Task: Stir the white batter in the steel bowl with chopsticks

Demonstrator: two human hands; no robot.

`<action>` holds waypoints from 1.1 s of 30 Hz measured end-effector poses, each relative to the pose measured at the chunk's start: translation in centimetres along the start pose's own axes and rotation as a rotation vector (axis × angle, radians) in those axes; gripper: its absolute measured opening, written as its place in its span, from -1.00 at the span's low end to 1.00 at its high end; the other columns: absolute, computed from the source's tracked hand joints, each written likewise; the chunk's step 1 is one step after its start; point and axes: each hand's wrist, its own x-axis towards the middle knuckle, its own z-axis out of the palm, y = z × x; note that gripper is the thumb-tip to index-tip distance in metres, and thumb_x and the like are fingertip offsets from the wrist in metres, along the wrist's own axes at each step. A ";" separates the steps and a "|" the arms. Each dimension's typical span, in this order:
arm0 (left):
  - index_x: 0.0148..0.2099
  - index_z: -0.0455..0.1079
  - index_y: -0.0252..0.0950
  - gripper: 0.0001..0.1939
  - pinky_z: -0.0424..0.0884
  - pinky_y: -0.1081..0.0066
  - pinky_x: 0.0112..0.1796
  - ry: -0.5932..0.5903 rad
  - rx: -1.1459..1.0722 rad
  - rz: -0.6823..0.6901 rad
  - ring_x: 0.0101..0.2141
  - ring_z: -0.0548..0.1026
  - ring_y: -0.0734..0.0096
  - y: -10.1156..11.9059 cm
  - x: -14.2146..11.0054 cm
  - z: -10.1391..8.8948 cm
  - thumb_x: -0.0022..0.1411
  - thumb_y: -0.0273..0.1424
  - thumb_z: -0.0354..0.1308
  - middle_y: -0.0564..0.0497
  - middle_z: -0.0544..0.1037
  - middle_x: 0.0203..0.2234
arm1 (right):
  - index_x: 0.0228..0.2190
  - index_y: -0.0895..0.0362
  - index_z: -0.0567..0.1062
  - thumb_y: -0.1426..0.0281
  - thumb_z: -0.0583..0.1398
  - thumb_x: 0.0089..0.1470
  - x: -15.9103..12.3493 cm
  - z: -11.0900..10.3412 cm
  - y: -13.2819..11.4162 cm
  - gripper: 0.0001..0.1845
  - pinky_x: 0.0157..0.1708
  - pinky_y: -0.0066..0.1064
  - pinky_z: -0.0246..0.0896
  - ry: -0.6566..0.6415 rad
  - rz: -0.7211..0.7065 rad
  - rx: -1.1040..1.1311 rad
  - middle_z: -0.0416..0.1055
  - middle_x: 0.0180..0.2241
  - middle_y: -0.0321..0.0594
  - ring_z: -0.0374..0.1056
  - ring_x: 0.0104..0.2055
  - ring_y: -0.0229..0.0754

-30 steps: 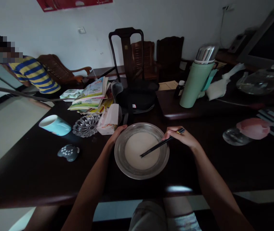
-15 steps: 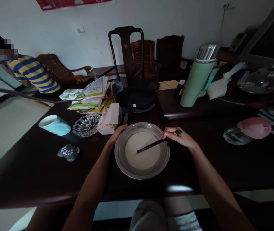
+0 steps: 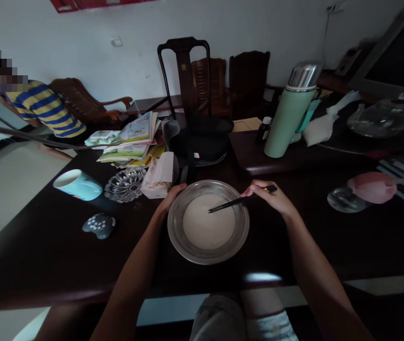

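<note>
Head view: we see the bowl [image 3: 175,227] standing on the dark worktop [image 3: 45,265], near its front edge, with a narrow strip of wood between rim and edge. To the bowl's right, a wide stretch of worktop runs to the pink container [image 3: 372,187]; to its left, past our forearm, another reaches the grey dotted object [image 3: 98,226]. Beyond the bowl the room tightens: the tissue pack [image 3: 159,180] sits just beside our left hand [image 3: 171,198], the black bag [image 3: 202,142] lies behind, and the green thermos [image 3: 289,125] stands on a raised ledge farther right.

Round, metallic and wide-rimmed, the bowl holds a smooth, off-white liquid [image 3: 209,232], its sloping wall showing all round above it. Our left hand rests against the upper-left rim, but we cannot tell how firmly its partly hidden fingers hold. Our right hand [image 3: 264,194] pinches a pair of dark chopsticks [image 3: 228,204], slanting across the right rim, their tips close together at the liquid; whether they dip in, we cannot tell
</note>
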 end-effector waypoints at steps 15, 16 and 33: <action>-0.50 0.29 -0.26 -0.65 0.23 0.42 -0.43 0.009 -0.044 -0.001 -0.49 0.30 0.43 0.3 -0.6 0.3 -0.03 -0.09 0.24 0.10 0.39 -0.58 | -0.53 0.11 0.53 0.06 0.16 0.19 -0.1 0.2 0.0 -0.56 -0.18 -0.28 0.36 -0.028 0.016 0.049 0.60 -0.45 -0.20 0.54 -0.31 -0.08; -0.50 0.29 -0.26 -0.65 0.23 0.42 -0.43 0.006 -0.045 0.000 -0.50 0.30 0.43 0.3 -0.7 0.3 -0.03 -0.09 0.25 0.11 0.39 -0.58 | -0.52 0.11 0.54 0.06 0.17 0.19 0.0 0.4 -0.1 -0.57 -0.18 -0.27 0.36 -0.069 0.018 0.051 0.60 -0.44 -0.20 0.54 -0.31 -0.08; -0.49 0.31 -0.26 -0.64 0.24 0.41 -0.44 0.000 -0.039 0.010 -0.50 0.31 0.42 -0.4 0.0 -0.2 -0.03 -0.07 0.25 0.09 0.40 -0.58 | -0.42 0.10 0.59 0.06 0.18 0.17 0.2 0.5 0.2 -0.61 -0.10 -0.23 0.33 -0.067 -0.034 -0.063 0.60 -0.33 -0.17 0.52 -0.20 -0.06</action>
